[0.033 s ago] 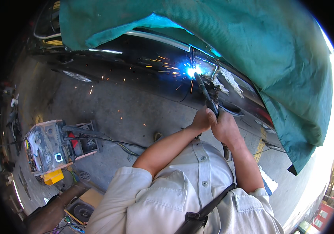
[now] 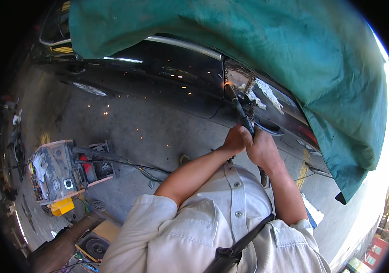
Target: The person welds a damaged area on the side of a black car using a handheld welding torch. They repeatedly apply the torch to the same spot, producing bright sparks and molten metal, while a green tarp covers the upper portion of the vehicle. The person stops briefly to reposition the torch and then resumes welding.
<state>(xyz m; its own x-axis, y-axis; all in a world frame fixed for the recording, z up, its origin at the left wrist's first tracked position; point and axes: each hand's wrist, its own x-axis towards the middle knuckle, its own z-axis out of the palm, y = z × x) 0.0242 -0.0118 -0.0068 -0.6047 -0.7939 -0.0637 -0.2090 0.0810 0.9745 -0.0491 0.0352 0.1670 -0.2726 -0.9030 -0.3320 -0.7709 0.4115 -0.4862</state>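
Note:
Both of my hands are wrapped round a dark welding torch in front of my chest. My left hand and my right hand meet on its handle, thumbs close together. The torch nozzle points away from me at a seam on the black car, where a small orange glow shows at the tip. Right of that spot the car's panel has a bare, ragged repair patch with peeled whitish material beside it. A few orange sparks hang over the door.
A green cover drapes over the car's top and right end. At left on the concrete floor stands a boxy wheeled machine with a yellow tray, and a cable runs from it towards me. An open box lies lower left.
The bright blue-white arc at the torch tip has gone out, leaving a small orange glow. The spark burst has thinned to a few scattered sparks. My hands have not visibly moved.

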